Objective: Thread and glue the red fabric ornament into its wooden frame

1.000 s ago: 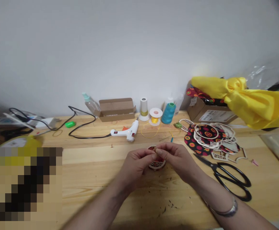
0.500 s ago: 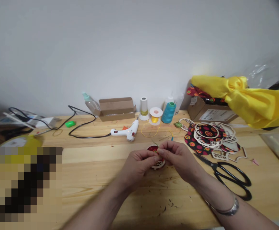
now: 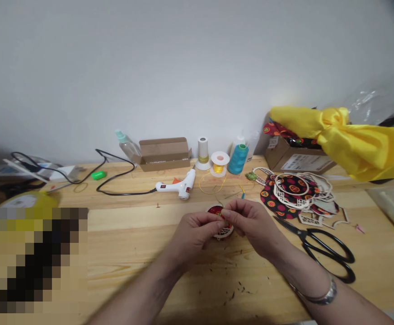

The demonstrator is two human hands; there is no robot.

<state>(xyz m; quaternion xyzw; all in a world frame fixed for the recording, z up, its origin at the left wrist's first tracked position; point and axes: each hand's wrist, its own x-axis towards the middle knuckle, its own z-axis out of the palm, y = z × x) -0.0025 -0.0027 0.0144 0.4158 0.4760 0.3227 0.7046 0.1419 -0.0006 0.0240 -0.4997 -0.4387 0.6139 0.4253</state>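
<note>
A small round ornament (image 3: 224,234), red with a pale fretwork, is under the fingers about the middle of the tabletop (image 3: 139,262), well apart from its back edge. The left hand (image 3: 193,231) and the right hand (image 3: 253,224) meet over it; on both, thumb and forefinger are closed in a pinch, but what lies between them is too small to tell. A thin thread (image 3: 217,198) rises just beside the right fingertips. I judge that the step in hand is fine fingertip work at this ornament, and that the next move calls for a steady, light pinch. The black scissors (image 3: 303,235) lie toward the right edge, apart from both hands, and the white glue gun (image 3: 176,187) lies nearer the back edge. As for writing, the carton (image 3: 278,158) near the back right corner bears a white label (image 3: 307,163) with print too small to read. On the teal thread cone (image 3: 238,160) and the glue gun I can read no brand.
</note>
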